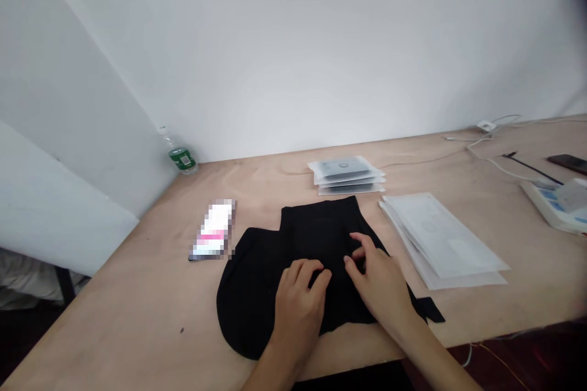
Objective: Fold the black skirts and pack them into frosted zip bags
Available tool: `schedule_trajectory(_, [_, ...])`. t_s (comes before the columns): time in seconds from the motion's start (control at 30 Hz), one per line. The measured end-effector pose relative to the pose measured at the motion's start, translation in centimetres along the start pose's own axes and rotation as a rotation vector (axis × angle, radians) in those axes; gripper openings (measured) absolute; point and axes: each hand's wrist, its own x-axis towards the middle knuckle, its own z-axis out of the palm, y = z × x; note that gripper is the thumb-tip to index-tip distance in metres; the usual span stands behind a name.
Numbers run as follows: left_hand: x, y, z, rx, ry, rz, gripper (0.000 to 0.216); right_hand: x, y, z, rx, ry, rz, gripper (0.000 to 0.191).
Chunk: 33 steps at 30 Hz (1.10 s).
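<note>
While both hands rest on it, a soft black folded cloth garment (257,302) lies flat on the pale plywood desk (128,311), directly under the grips: left grip (298,302) curled, right grip (378,284) narrow, fingertips (355,243) on a fold; pinching cannot be told. Flat translucent plastic sleeves (440,238) sit just right of the right grip.
</note>
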Motion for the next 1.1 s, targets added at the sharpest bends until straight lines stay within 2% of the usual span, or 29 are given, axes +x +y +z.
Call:
schedule_trajectory(0.1, [0.1, 0.1, 0.2, -0.001, -0.003, 0.010, 0.025, 0.1, -0.6, 0.0, -0.118, 0.097, -0.177, 0.033])
schedule_trajectory(0.17, [0.1, 0.0, 0.2, 0.002, -0.008, 0.015, 0.024, 0.2, -1.0, 0.4, -0.141, 0.068, -0.293, 0.033])
schedule_trajectory(0.3, [0.0, -0.2, 0.2, 0.016, -0.044, 0.024, 0.024, 0.5, -0.7, 1.3, -0.173, -0.039, -0.313, 0.030])
schedule_trajectory(0.37, [-0.1, -0.3, 0.3, 0.012, -0.046, 0.027, 0.024, 0.8, 0.3, 1.1, -0.112, -0.042, -0.307, 0.028])
schedule_trajectory(0.47, [-0.1, -0.3, 0.4, -0.012, -0.037, 0.019, 0.026, 1.3, 2.9, -0.2, -0.099, 0.091, -0.205, 0.031])
schedule_trajectory(0.57, [-0.2, -0.3, 0.4, -0.034, -0.029, 0.004, 0.027, 1.8, 5.9, -1.7, -0.351, 0.212, 0.029, 0.037])
schedule_trajectory(0.63, [-0.2, -0.3, 0.5, -0.037, -0.022, 0.002, 0.028, 2.1, 7.4, -2.3, -0.483, 0.171, 0.119, 0.038])
schedule_trajectory(0.73, [-0.3, -0.4, 0.6, -0.035, -0.027, 0.007, 0.029, 2.5, 8.5, -2.5, -0.528, 0.076, 0.144, 0.035])
schedule_trajectory(0.87, [-0.3, -0.3, 0.3, -0.034, -0.010, 0.017, 0.029, 2.1, 7.4, -2.7, -0.537, 0.121, 0.166, 0.038])
schedule_trajectory(0.93, [-0.2, -0.1, -0.3, -0.021, 0.035, 0.019, 0.029, 1.3, 5.7, -3.0, -0.503, 0.180, 0.069, 0.038])
schedule_trajectory(1.0, [0.1, 0.1, -1.1, 0.019, 0.091, 0.021, 0.035, 0.1, 3.6, -3.3, -0.417, 0.178, -0.168, 0.037])
schedule_trajectory(1.1, [0.5, 0.1, -2.1, 0.142, 0.154, 0.021, 0.036, -1.3, 0.7, -3.4, -0.263, 0.051, -0.562, 0.041])
